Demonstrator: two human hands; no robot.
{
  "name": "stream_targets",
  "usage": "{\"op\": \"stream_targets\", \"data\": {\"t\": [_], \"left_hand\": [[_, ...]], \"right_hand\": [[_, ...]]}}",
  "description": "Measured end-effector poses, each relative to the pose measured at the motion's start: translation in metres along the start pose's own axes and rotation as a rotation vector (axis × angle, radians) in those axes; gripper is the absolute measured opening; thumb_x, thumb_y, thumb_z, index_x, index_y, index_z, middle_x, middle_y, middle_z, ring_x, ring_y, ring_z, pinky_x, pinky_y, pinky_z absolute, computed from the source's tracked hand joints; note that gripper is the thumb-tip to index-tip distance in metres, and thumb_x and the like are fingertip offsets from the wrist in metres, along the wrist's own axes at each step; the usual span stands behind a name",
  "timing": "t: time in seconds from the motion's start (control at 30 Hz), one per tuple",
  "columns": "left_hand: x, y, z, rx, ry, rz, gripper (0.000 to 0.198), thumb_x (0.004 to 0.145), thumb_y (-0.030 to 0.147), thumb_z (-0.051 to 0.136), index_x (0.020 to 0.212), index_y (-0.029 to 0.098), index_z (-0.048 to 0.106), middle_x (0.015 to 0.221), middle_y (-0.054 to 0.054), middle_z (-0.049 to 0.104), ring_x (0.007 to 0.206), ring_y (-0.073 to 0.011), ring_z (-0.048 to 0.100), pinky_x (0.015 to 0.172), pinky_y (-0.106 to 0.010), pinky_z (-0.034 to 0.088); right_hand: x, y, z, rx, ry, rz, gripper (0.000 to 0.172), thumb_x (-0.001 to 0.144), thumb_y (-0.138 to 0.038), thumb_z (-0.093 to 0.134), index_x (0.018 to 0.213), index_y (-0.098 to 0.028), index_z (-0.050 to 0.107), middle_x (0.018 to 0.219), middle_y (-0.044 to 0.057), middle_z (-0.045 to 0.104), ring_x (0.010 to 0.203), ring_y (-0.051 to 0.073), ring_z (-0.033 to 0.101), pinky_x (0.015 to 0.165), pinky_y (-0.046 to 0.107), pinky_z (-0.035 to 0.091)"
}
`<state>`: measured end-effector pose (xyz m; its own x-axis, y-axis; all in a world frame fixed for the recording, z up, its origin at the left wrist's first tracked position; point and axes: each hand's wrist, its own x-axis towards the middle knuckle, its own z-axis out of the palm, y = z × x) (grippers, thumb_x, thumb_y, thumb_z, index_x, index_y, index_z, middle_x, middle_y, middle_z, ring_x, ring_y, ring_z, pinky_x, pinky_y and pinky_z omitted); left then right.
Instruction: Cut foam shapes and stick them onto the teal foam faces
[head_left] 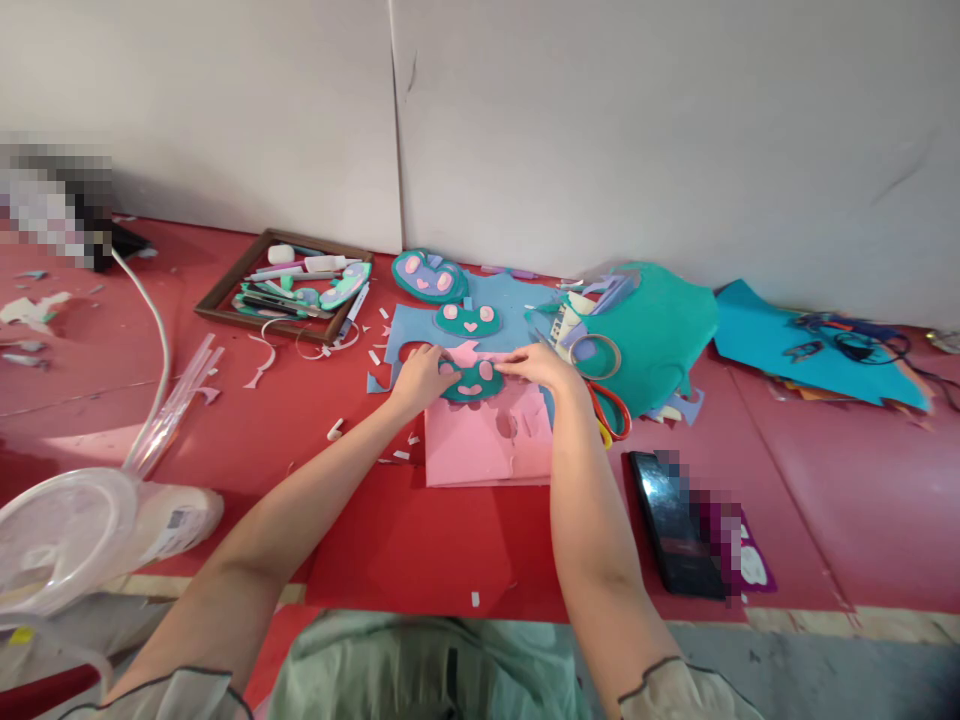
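Grey wall [600,120] across the top, red table [405,545] below. Teal sheet [660,335] right of centre, cyan sheet [757,335] at the right edge of the group, blue sheet [510,295] mid-frame. Clear cup [60,530] lower left. Brown tray [232,270] upper left, holding pens and small cutouts. Pink sheet [472,445] at centre, holes cut in it. Phone [675,520] lower right.

Left hand [424,378] and right hand [544,366] both at centre. Green cutout [466,378] lies between them, above the pink sheet, pink shapes on its face. Pink strip [480,355] runs along its top edge. Right fingertips pinch the strip's right end; left fingers touch the cutout's left end, can't tell if gripping.

Second cutout [469,320] just above, third cutout [430,277] above left. Scissors [621,402], red handle, right of the right hand; tape roll [600,374] just above them.
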<state>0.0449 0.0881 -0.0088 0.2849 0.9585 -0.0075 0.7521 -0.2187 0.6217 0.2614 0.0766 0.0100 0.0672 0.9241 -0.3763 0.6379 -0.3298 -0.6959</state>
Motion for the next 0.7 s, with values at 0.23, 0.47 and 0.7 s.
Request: {"op": "stream_targets", "data": {"t": [0.23, 0.47, 0.7], "left_hand": [[0.006, -0.003, -0.002, -0.354, -0.025, -0.069, 0.019, 0.069, 0.021, 0.063, 0.089, 0.02, 0.063, 0.084, -0.001, 0.069, 0.077, -0.0162, 0.064, 0.066, -0.025, 0.048], [0.01, 0.0, -0.011, -0.545, 0.087, -0.083, 0.019, 0.07, 0.024, 0.066, 0.088, 0.018, 0.065, 0.085, -0.001, 0.071, 0.08, -0.0141, 0.063, 0.077, -0.025, 0.048], [0.014, -0.002, -0.019, -0.823, -0.07, -0.194, 0.031, 0.071, 0.036, 0.072, 0.094, 0.017, 0.064, 0.069, 0.001, 0.068, 0.065, -0.0116, 0.062, 0.063, -0.023, 0.049]], "right_hand": [[-0.001, -0.004, -0.001, 0.12, 0.036, 0.014, 0.019, 0.067, -0.032, 0.076, 0.076, -0.016, 0.069, 0.074, 0.003, 0.069, 0.065, 0.012, 0.058, 0.06, 0.022, 0.041], [-0.013, -0.013, -0.005, 0.306, -0.035, -0.107, 0.033, 0.066, -0.047, 0.075, 0.079, -0.016, 0.072, 0.079, 0.001, 0.068, 0.074, 0.013, 0.058, 0.072, 0.026, 0.045], [-0.018, -0.019, -0.009, 0.362, 0.026, -0.114, 0.037, 0.058, -0.049, 0.077, 0.071, -0.016, 0.067, 0.075, 0.0, 0.063, 0.073, 0.011, 0.054, 0.067, 0.024, 0.045]]}}
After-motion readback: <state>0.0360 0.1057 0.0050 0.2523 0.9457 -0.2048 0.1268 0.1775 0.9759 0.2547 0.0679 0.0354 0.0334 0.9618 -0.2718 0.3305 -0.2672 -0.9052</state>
